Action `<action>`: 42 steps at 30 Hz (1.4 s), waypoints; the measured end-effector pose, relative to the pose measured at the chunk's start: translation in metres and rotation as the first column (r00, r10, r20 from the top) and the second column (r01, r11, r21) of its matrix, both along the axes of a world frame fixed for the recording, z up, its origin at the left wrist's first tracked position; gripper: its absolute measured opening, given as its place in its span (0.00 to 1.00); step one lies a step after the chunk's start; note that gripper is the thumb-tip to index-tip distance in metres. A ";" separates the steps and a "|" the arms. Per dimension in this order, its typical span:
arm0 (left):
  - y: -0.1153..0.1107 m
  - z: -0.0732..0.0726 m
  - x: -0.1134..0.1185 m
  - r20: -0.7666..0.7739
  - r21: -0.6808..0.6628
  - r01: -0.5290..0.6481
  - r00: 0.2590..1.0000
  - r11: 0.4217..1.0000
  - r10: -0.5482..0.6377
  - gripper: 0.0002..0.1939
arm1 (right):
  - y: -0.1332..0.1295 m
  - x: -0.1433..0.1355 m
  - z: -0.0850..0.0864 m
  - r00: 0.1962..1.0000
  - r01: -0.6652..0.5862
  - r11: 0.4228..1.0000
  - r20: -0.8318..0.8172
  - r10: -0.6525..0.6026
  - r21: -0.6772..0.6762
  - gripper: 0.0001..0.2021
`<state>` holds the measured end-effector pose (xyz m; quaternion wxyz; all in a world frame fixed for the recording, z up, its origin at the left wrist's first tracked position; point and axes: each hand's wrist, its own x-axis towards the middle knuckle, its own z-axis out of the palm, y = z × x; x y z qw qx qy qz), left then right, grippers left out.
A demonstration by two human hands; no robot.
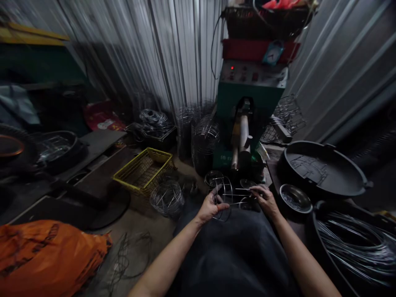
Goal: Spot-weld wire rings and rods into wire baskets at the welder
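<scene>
In front of my lap, my left hand (210, 207) grips a round wire frame (230, 194), with its thumb and fingers closed on the rings. Straight wire rods (236, 194) stretch from the frame across to my right hand (265, 200). That hand pinches near the rods' right ends; whether the rods are fixed to the frame, I cannot tell. Just beyond both hands stands a green machine (252, 97) with a lit red lamp and a pale metal bar (244, 132) at its front. Small round dishes (247, 183) sit low behind the wires, partly hidden.
To the left are a yellow wire basket (142, 181), a bundle of bent wire (167, 196) and an orange sack (46, 255). On the right stand a wide black pan (321, 167), a metal bowl (296, 198) and a tub of wire lengths (355, 243). Stacked wire rings (206, 140) stand beside the machine.
</scene>
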<state>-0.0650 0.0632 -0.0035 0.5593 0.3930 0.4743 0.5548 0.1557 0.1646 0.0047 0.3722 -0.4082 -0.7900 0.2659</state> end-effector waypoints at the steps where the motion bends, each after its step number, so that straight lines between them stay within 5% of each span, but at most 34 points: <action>1: 0.004 -0.002 -0.002 0.009 0.010 0.000 1.000 1.000 0.000 0.46 | 0.001 -0.005 -0.002 1.000 -0.015 1.000 0.005 0.015 -0.002 0.11; 18: 0.066 0.000 0.010 0.031 0.078 -0.055 0.998 0.995 0.053 0.44 | 0.055 -0.009 -0.001 0.999 -0.020 0.996 0.042 0.016 0.091 0.10; 42: 0.090 0.004 0.011 0.100 0.031 -0.057 0.993 0.998 0.054 0.43 | 0.081 -0.009 0.001 1.000 -0.017 0.998 -0.004 0.017 0.057 0.09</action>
